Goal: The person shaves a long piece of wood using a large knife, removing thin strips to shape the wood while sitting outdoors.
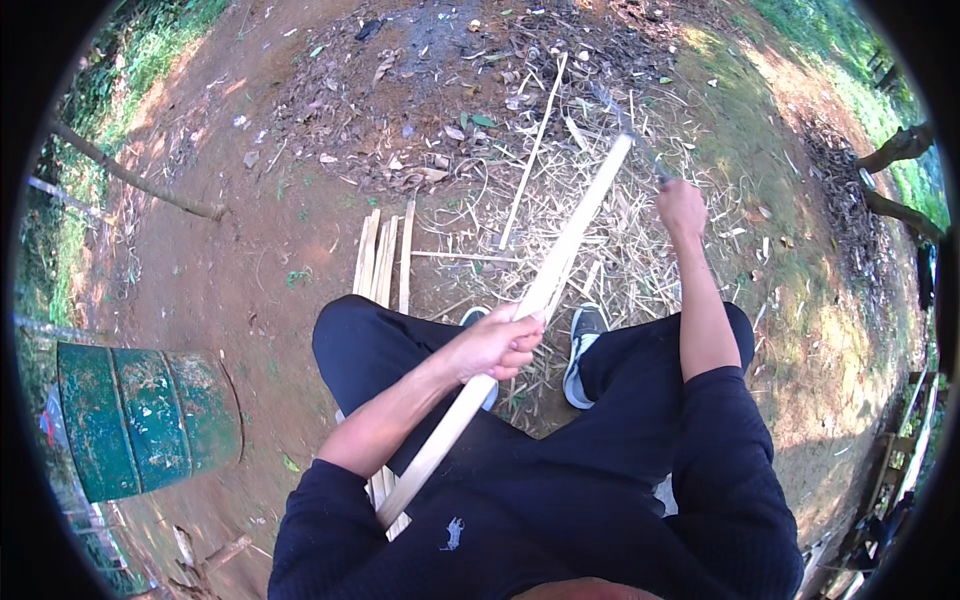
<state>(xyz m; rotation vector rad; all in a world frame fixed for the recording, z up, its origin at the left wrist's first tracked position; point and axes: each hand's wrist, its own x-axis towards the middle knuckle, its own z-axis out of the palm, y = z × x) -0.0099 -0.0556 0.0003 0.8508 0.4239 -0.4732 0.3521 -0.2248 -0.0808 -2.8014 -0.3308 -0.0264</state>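
My left hand is wrapped round a long, pale strip of split wood or bamboo. The strip runs slantwise from beside my left elbow, across my lap, to a far end out in front. In my closed right hand is the handle of a knife with a long dark blade. The blade points forward and left, by the strip's far end; whether it touches the wood I cannot tell. Pale curled shavings cover the ground beneath and around the strip.
Several pale strips lie beyond my left knee, and more show under my left forearm. A thin strip lies among the shavings. To the left is a worn green drum; a bare pole slants in beyond it.
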